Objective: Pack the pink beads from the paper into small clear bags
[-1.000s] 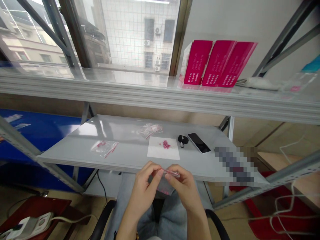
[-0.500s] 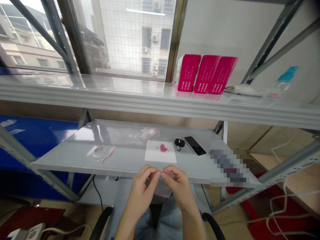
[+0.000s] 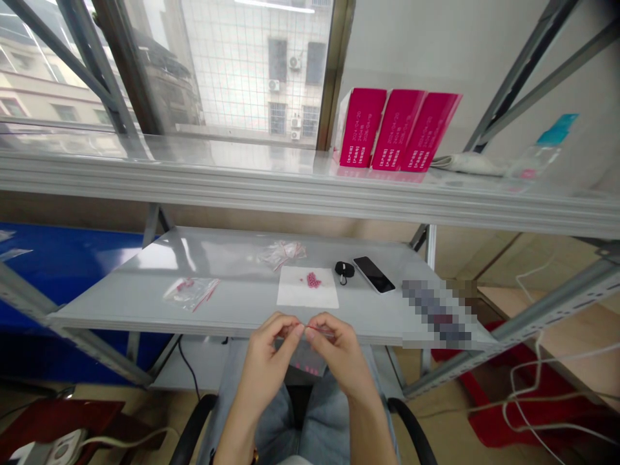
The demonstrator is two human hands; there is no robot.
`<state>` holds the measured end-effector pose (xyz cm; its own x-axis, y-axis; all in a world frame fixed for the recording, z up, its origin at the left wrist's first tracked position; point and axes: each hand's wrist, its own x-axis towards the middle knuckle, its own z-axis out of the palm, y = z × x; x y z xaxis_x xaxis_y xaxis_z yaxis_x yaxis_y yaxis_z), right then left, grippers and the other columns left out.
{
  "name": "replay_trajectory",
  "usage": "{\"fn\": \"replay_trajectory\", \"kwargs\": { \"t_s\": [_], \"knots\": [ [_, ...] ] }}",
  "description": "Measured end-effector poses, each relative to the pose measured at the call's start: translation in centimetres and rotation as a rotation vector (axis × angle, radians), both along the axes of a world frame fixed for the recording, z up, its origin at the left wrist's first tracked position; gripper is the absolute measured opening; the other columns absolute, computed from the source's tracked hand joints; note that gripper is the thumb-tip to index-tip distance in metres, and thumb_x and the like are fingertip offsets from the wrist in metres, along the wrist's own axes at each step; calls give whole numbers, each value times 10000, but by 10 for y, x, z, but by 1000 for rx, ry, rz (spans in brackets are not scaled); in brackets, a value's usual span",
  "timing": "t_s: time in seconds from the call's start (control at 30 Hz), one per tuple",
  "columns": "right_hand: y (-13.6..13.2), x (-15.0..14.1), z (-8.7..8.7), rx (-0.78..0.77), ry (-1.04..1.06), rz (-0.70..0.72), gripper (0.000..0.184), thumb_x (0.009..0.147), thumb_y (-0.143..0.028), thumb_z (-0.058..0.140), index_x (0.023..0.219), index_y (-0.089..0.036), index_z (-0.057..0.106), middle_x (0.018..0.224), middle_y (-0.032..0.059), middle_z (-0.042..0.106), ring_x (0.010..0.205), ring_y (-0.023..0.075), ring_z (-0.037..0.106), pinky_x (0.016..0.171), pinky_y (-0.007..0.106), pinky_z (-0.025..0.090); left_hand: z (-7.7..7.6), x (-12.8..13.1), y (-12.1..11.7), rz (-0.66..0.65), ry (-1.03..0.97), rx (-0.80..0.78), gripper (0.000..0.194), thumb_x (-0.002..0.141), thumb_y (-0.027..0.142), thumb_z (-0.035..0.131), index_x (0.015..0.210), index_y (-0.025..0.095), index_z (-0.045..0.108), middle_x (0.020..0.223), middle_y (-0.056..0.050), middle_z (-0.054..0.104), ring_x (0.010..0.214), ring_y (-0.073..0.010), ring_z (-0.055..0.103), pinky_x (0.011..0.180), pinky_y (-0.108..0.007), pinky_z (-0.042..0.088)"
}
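A small clear zip bag [image 3: 309, 359] with a red closure strip hangs between my hands, over my lap. Several pink pieces show at its bottom. My left hand [image 3: 270, 352] pinches the bag's top edge between thumb and forefinger. The same edge is gripped by my right hand [image 3: 338, 349], thumb and fingertips closed close to the left ones. Just beyond them, a white sheet of paper [image 3: 287, 296] lies on the grey table [image 3: 242, 303]. On it rests a cluster of small pink beads or pills [image 3: 314, 279], too small to tell which.
Left of the paper lies a clear bag [image 3: 192, 294] with pink pieces; behind it, a pile of bags [image 3: 283, 254]. A black case [image 3: 344, 270] and a phone [image 3: 374, 274] sit to the right. The shelf [image 3: 217, 184] above carries pink boxes [image 3: 363, 129] and a bottle [image 3: 542, 155].
The camera view has shifted slightly, tilting down. Both hands keep their pinch on the bag's edge, and more of the hanging bag shows beneath them.
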<state>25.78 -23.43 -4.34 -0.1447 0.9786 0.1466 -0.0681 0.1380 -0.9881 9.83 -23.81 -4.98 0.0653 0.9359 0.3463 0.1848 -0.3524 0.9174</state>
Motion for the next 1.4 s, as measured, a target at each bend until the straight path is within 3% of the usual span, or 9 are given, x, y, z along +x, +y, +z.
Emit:
{"fn": "replay_trajectory", "kwargs": {
  "t_s": [0.17, 0.53, 0.7, 0.97, 1.2, 1.4],
  "knots": [
    [3, -1, -4, -6, 44, 15, 193, 827, -352, 758, 819, -184, 665, 746, -16, 600, 682, 129, 512, 644, 239, 412, -1, -2, 1, 10, 44, -8, 252, 974, 376, 584, 829, 181, 650, 794, -15, 592, 780, -163, 562, 721, -257, 425],
    [4, -7, -8, -54, 61, -46, 300, 811, -433, 772, 729, -176, 644, 653, -34, 540, 625, 121, 458, 593, 233, 372, -1, -1, 0, 36, 31, -26, 267, 967, 372, 594, 787, 184, 652, 752, 5, 596, 752, -153, 557, 707, -248, 412],
    [4, -2, -10, -69, 76, -1, 263, 830, -421, 763, 773, -184, 666, 683, -28, 566, 630, 120, 464, 600, 232, 383, -1, -3, 0, 42, 8, -47, 263, 948, 382, 619, 788, 184, 683, 747, -1, 631, 742, -158, 577, 703, -248, 426],
    [1, 7, -10, -29, 116, 48, 246, 842, -388, 764, 735, -191, 663, 676, -26, 577, 660, 131, 479, 646, 244, 398, 4, -3, -2, -75, -6, -34, 242, 946, 377, 625, 842, 186, 733, 775, -27, 656, 750, -170, 598, 694, -254, 444],
    [0, 6, -10, 15, 35, 69, 245, 873, -411, 730, 765, -192, 717, 706, 1, 622, 703, 158, 532, 669, 268, 427, 5, -9, -4, -67, 2, -17, 283, 952, 378, 622, 774, 179, 716, 730, -25, 635, 734, -168, 575, 697, -257, 424],
    [1, 13, -13, 39, -13, 66, 287, 888, -438, 705, 744, -190, 693, 675, 0, 608, 666, 154, 520, 630, 266, 409, 1, -8, -3, -131, -23, -30, 227, 939, 378, 645, 882, 193, 764, 809, -48, 692, 761, -179, 594, 691, -262, 434]
  ]
}}
